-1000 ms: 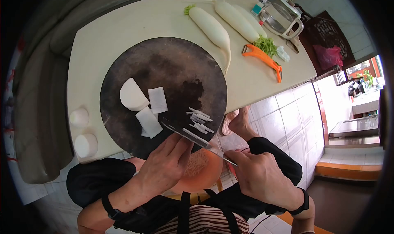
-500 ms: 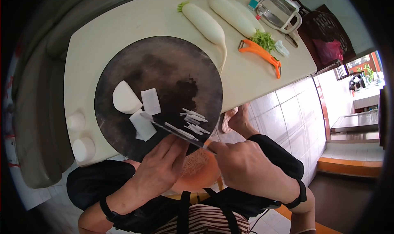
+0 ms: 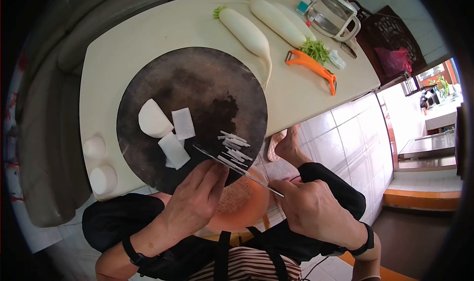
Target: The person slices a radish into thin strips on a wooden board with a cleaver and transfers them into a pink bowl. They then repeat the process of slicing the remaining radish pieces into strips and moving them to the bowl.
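My right hand (image 3: 311, 202) grips a kitchen knife (image 3: 240, 170), its blade slanting across the near edge of a round dark chopping board (image 3: 163, 74). Against the blade, the fingers of my left hand (image 3: 195, 192) are bunched together, pressing on a white radish slice that they mostly cover. Thin radish strips (image 3: 234, 144) lie just beyond the blade. Further left on the board are a thick chunk of radish (image 3: 155, 118) and flat slices (image 3: 183, 123). Below the board's near edge, an orange bowl (image 3: 247, 217) between my knees holds shreds.
Whole white radishes (image 3: 247, 32) lie at the table's (image 3: 113, 49) far side. Near them are an orange peeler (image 3: 312, 65), cut greens (image 3: 314, 50) and a glass kettle (image 3: 331, 17). Two white round pieces (image 3: 103, 179) sit at the left edge. Another person's bare foot (image 3: 287, 145) shows beyond the table.
My right hand has drawn the knife back to the right and slightly down, so its tip has left the slices. My left hand stays almost in place.
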The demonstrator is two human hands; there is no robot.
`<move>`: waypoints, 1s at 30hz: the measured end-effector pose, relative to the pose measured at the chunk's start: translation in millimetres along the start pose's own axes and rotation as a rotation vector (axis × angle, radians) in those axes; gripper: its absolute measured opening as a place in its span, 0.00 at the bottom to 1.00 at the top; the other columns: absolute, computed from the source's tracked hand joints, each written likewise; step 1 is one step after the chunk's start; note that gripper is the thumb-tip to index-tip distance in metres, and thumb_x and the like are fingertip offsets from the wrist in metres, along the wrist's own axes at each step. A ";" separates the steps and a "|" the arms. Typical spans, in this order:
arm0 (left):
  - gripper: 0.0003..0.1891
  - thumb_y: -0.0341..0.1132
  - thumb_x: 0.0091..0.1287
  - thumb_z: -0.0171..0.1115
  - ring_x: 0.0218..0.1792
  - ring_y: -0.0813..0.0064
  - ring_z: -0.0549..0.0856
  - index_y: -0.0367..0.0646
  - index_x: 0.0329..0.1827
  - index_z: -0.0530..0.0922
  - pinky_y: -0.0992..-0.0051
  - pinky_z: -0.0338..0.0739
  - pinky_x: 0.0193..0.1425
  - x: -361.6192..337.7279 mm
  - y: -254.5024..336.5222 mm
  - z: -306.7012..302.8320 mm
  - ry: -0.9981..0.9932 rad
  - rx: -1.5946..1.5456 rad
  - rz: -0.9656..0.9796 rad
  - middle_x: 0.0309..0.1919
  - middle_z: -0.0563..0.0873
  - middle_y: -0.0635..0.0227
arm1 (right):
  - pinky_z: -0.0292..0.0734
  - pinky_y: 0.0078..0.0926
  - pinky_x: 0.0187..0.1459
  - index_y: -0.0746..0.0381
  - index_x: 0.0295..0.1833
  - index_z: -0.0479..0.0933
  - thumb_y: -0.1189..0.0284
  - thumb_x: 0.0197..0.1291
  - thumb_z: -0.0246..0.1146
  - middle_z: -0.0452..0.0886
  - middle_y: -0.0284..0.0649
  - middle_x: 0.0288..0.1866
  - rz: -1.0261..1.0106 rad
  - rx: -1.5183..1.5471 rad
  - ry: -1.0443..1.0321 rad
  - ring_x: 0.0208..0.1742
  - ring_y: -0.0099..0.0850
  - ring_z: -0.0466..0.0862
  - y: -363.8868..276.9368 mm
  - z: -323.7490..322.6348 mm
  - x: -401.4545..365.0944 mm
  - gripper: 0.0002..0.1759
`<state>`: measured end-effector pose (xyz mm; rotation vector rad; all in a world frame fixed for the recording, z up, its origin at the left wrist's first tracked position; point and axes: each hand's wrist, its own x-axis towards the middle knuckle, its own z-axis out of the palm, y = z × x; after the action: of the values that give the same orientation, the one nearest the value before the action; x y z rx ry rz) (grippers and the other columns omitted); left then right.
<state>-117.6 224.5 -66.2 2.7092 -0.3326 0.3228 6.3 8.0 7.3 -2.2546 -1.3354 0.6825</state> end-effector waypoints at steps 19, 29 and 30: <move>0.19 0.23 0.53 0.62 0.61 0.50 0.76 0.21 0.49 0.79 0.61 0.78 0.63 -0.2 -0.5 -2.0 -0.063 -0.047 -0.011 0.56 0.76 0.50 | 0.74 0.40 0.23 0.72 0.48 0.73 0.82 0.47 0.61 0.75 0.46 0.17 0.061 0.038 -0.086 0.20 0.47 0.81 -10.7 -0.4 9.8 0.19; 0.17 0.22 0.61 0.61 0.58 0.53 0.77 0.22 0.53 0.78 0.61 0.79 0.59 -0.5 0.7 -1.1 -0.028 -0.089 -0.045 0.54 0.77 0.54 | 0.75 0.42 0.23 0.72 0.47 0.73 0.80 0.49 0.62 0.77 0.48 0.18 0.005 -0.078 -0.030 0.21 0.49 0.81 -9.1 6.2 15.3 0.17; 0.18 0.22 0.60 0.61 0.58 0.53 0.76 0.22 0.53 0.78 0.62 0.79 0.59 0.6 0.6 0.3 -0.007 -0.045 -0.027 0.55 0.76 0.53 | 0.75 0.42 0.23 0.72 0.49 0.73 0.80 0.49 0.62 0.77 0.48 0.18 0.042 -0.069 -0.066 0.21 0.49 0.81 -5.5 4.8 10.6 0.19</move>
<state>-117.1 223.8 -66.1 2.6686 -0.3013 0.2947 4.1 20.4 4.7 -2.3393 -1.3659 0.7412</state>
